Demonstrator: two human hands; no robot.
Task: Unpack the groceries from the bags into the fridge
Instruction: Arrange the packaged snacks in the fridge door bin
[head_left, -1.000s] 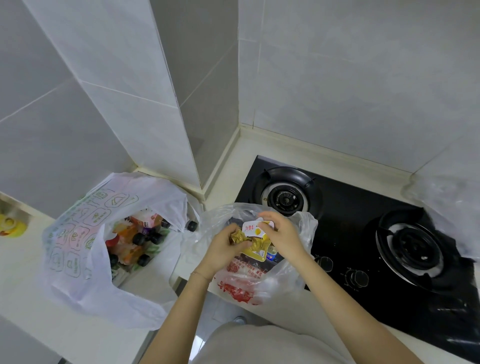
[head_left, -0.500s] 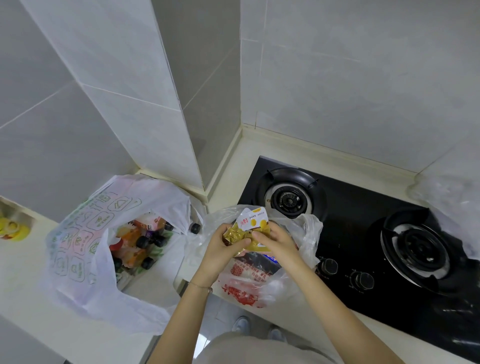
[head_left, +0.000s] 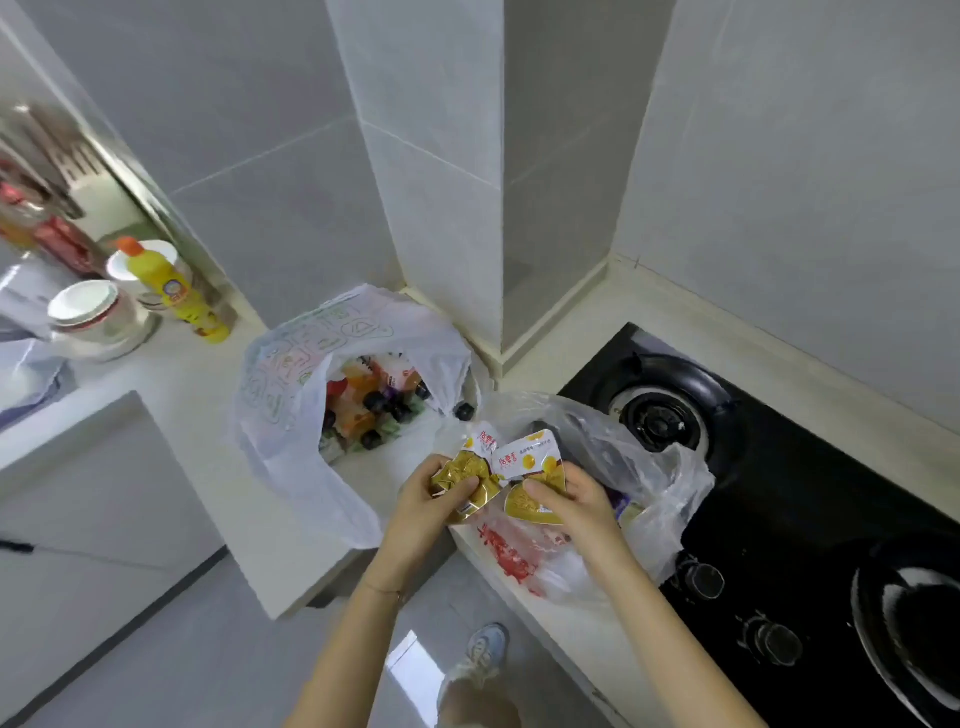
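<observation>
My left hand (head_left: 427, 496) grips a crumpled gold-and-white food packet (head_left: 470, 467). My right hand (head_left: 569, 496) pinches a second gold-and-white packet (head_left: 535, 465) right beside it. Both packets hang just above the open mouth of a clear plastic bag with red print (head_left: 613, 467) that lies on the counter next to the stove. A white plastic bag with green print (head_left: 291, 395) stands open to the left, holding several bottles with dark caps (head_left: 374, 402). No fridge is in view.
A black gas hob (head_left: 779, 483) with two burners fills the right side. A yellow bottle with an orange cap (head_left: 171, 288) and stacked white bowls (head_left: 88, 312) stand on the counter at the left. A tiled column rises behind the bags. Floor and my shoe (head_left: 480, 654) show below.
The packets have come up out of the clear bag and shifted left. The view has swung left, bringing the bowls and yellow bottle into sight.
</observation>
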